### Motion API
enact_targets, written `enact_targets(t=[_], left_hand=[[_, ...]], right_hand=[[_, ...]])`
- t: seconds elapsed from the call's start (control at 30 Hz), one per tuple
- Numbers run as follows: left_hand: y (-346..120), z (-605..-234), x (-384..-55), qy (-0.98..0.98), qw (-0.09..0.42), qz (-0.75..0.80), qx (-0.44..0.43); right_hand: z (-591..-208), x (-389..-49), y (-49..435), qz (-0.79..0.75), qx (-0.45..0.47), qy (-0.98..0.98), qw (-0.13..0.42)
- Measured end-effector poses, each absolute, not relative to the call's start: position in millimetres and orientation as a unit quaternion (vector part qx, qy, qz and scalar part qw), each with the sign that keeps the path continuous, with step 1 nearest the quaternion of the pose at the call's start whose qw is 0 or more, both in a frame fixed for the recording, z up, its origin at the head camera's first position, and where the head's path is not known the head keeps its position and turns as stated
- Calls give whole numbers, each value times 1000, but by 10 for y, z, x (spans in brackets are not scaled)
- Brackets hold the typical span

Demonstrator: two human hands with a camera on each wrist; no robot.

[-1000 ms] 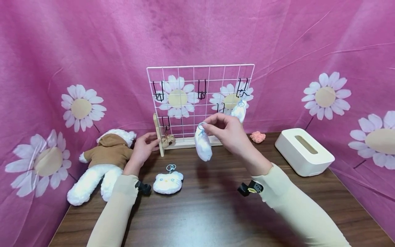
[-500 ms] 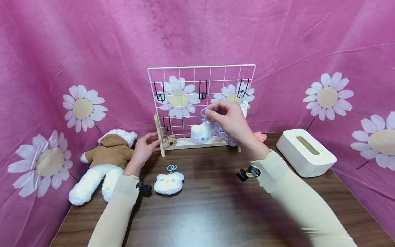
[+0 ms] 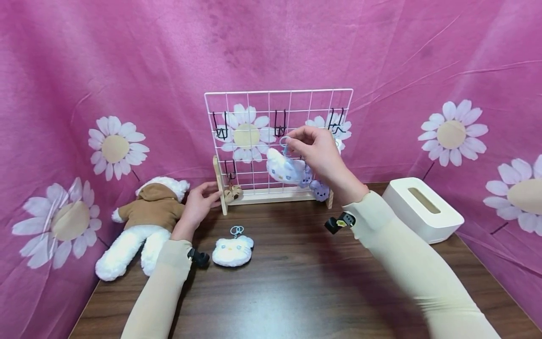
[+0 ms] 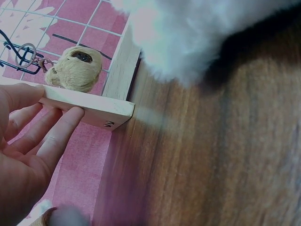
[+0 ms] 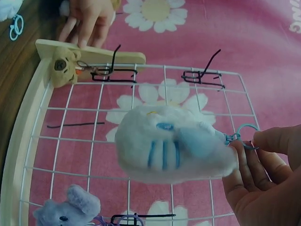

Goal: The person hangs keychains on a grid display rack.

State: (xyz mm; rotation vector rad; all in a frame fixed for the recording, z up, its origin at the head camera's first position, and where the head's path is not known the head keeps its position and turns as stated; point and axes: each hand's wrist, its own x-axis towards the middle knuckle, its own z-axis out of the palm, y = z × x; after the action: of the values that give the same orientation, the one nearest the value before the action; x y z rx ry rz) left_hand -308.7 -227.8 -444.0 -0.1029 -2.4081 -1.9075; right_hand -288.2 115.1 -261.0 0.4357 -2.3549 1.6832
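Note:
My right hand [image 3: 317,148] pinches the blue ring [image 5: 248,136] of a white plush cat-head keychain [image 3: 284,169], which hangs before the white wire grid rack [image 3: 268,194]. Blue lines mark the cat's side in the right wrist view. My left hand [image 3: 199,205] rests its extended fingertips against the rack's left wooden post [image 4: 120,107]. Just inside that post hangs a tan plush bear-head keychain [image 4: 77,69] from a black hook. Several other black hooks, such as the top middle hook [image 3: 280,125], are on the grid.
Another white cat-head keychain [image 3: 232,251] lies on the brown table [image 3: 271,282]. Purple plush keychains [image 3: 319,190] hang at the rack's lower right. A white plush toy in a brown hoodie [image 3: 148,216] lies left; a white tissue box [image 3: 423,207] stands right.
My right hand has lifted the cat-head keychain up toward the grid, and the plush has swung and turned to show its face. My left hand stays at the post.

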Motion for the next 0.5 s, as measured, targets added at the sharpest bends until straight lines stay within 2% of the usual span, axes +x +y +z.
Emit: enact_targets(t=[0.5], left_hand=[[-2277,-4458,-3086,-784,35,-619,-37]], right_hand=[[-2624,-3072,1113,602,127,-782,104]])
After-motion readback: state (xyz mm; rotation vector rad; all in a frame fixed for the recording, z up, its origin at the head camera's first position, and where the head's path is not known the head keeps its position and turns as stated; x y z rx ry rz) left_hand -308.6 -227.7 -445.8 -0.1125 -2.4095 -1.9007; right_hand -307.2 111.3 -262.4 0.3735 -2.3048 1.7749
